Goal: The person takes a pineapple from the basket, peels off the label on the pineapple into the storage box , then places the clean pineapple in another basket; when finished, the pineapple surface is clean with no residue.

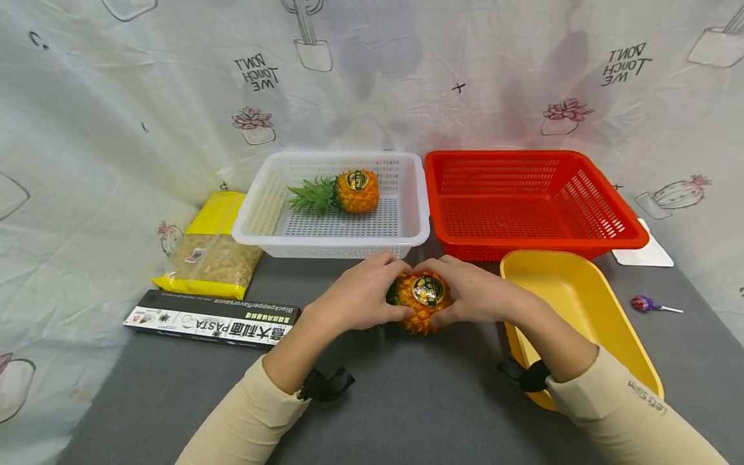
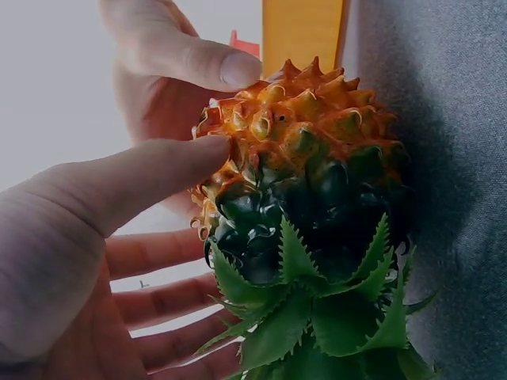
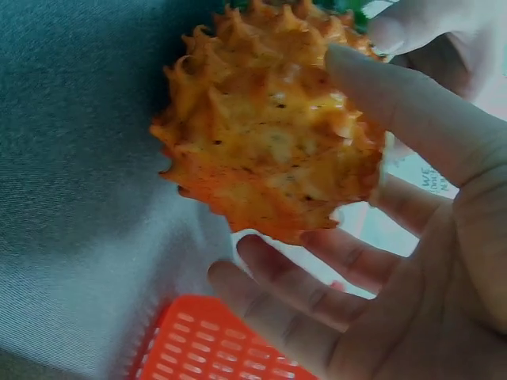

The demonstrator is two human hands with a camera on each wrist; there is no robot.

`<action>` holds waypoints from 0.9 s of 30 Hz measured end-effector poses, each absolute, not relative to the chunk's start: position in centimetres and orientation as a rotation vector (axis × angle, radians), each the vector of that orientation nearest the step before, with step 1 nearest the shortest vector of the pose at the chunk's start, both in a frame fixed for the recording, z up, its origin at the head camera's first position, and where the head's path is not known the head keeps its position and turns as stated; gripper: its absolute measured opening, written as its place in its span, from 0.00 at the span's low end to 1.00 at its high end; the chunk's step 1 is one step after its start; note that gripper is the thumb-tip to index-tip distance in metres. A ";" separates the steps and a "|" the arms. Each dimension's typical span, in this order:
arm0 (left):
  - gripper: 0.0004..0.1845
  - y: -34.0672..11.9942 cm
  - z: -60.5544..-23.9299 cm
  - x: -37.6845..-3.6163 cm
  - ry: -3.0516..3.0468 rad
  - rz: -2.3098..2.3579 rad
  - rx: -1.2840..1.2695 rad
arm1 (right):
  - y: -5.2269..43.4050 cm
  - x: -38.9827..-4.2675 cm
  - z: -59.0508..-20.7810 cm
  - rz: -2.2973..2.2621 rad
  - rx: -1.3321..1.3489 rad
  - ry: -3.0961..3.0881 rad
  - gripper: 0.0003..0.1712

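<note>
**Holding the second pineapple, one already binned**

Cupping a small pineapple (image 1: 422, 302) at frame centre on the grey surface (image 1: 407, 400), left hand (image 1: 357, 294) and right hand (image 1: 473, 292) on either side, fingers (image 2: 150, 178) lightly curled against its spiky skin. Already lying inside the white basket (image 1: 256, 213) above: another pineapple (image 1: 349, 191). Empty so far: red basket (image 1: 604, 200) and yellow tray (image 1: 616, 316) at right. Judging roughly halfway, with this fruit not yet placed.
</note>
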State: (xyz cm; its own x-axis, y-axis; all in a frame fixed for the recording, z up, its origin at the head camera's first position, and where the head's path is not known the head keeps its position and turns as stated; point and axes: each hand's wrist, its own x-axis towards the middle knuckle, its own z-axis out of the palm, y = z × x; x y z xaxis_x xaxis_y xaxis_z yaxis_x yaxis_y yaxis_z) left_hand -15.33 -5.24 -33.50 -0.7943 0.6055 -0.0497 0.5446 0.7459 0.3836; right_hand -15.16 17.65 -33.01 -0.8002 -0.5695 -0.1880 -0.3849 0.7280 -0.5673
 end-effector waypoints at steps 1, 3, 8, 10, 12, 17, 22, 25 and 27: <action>0.32 -5.3 -33.5 -15.3 2.766 0.536 0.922 | 17.8 -15.1 -32.9 -0.739 -0.746 2.584 0.41; 0.33 -5.3 -33.4 -15.3 2.752 0.558 0.922 | 18.1 -15.0 -32.6 -0.764 -0.764 2.600 0.38; 0.31 -5.6 -33.3 -15.4 2.735 0.598 0.926 | 18.2 -15.1 -32.3 -0.847 -0.748 2.724 0.20; 0.31 -5.7 -33.3 -15.5 2.729 0.605 0.927 | 18.0 -15.1 -32.3 -0.864 -0.695 2.761 0.13; 0.31 -5.7 -33.4 -15.5 2.722 0.608 0.929 | 17.7 -15.2 -32.5 -0.881 -0.641 2.773 0.09; 0.31 -5.6 -33.3 -15.5 2.719 0.594 0.936 | 17.2 -15.4 -32.6 -0.911 -0.577 2.770 0.06; 0.31 -5.6 -33.3 -15.4 2.715 0.589 0.933 | 17.1 -15.5 -32.4 -0.958 -0.559 2.770 0.04; 0.31 -5.6 -33.2 -15.4 2.713 0.586 0.927 | 17.1 -15.4 -32.3 -1.011 -0.558 2.756 0.04; 0.31 -5.6 -33.2 -15.4 2.711 0.581 0.928 | 17.2 -15.4 -32.3 -1.046 -0.562 2.741 0.03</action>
